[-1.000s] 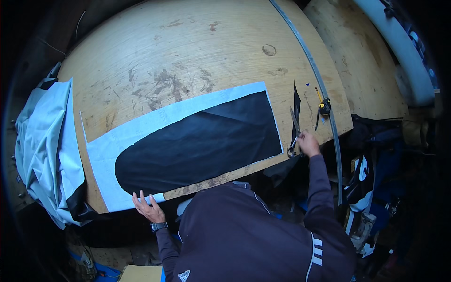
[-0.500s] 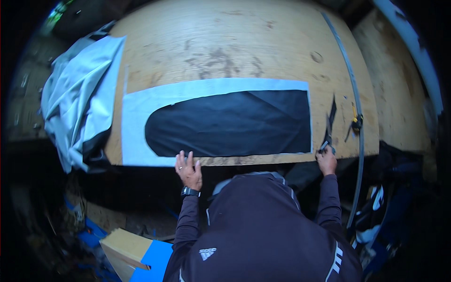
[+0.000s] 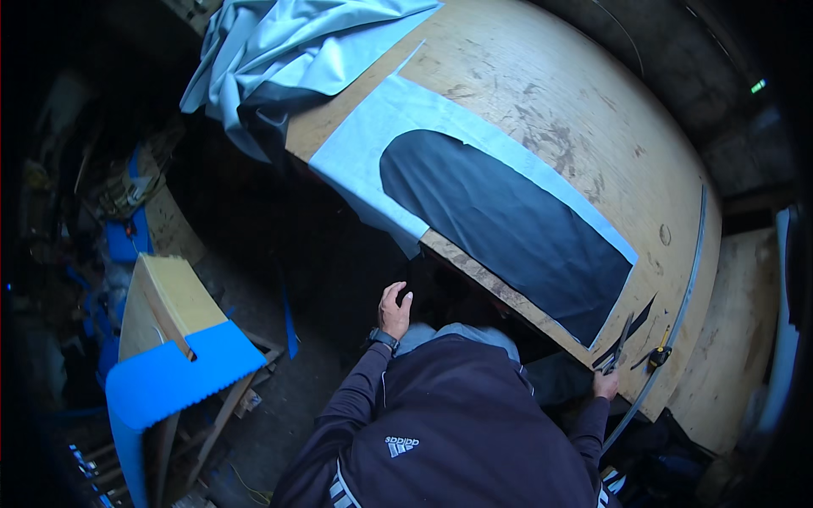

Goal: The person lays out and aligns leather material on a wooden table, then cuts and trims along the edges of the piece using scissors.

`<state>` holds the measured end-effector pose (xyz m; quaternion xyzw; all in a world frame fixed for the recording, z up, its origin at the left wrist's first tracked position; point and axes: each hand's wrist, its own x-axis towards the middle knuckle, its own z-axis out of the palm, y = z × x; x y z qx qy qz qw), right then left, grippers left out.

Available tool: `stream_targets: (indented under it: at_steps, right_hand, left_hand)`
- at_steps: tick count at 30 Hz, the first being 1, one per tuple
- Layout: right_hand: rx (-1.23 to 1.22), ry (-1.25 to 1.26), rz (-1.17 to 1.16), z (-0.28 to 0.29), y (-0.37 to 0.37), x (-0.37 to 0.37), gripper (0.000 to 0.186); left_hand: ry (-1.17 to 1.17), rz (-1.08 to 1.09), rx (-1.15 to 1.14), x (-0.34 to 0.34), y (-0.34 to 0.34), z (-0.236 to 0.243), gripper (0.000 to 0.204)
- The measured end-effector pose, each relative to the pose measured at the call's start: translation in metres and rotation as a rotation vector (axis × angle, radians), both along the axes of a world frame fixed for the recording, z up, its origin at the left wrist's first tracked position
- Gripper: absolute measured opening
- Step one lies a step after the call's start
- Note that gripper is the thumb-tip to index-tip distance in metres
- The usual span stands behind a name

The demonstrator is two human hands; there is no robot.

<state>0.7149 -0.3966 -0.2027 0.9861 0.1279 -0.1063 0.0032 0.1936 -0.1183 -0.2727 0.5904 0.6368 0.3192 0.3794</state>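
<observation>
Loosely curled, my left hand (image 3: 395,311) is empty; my right hand (image 3: 605,385) is closed around handles. On the wooden table (image 3: 508,51) lies a pale sheet (image 3: 349,156), atop it a black piece (image 3: 500,229); to their right, the scissors (image 3: 624,336) I grip, then a tape measure (image 3: 659,357).
</observation>
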Motion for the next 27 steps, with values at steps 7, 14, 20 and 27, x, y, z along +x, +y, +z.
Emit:
stream_targets:
  at_steps: [7, 14, 20, 27]
  right_hand:
    - [0.138, 0.241, 0.354, -0.007, -0.106, 0.075, 0.061]
    - [1.065, 1.191, -0.219, -0.004, 0.048, 0.091, 0.045]
    - [1.040, 1.945, -0.202, 0.079, 0.240, -0.090, 0.028]
    - [0.336, 1.736, 0.845, 0.083, 0.325, -0.153, 0.048]
  left_hand:
    - [-0.439, -0.074, -0.204, 0.051, 0.035, -0.048, 0.043]
    - [-0.119, -0.071, -0.453, 0.054, 0.065, -0.028, 0.049]
    - [-0.087, -0.128, -0.470, 0.066, 0.062, -0.045, 0.053]
    - [-0.479, 0.137, -0.656, 0.046, 0.078, -0.012, 0.092]
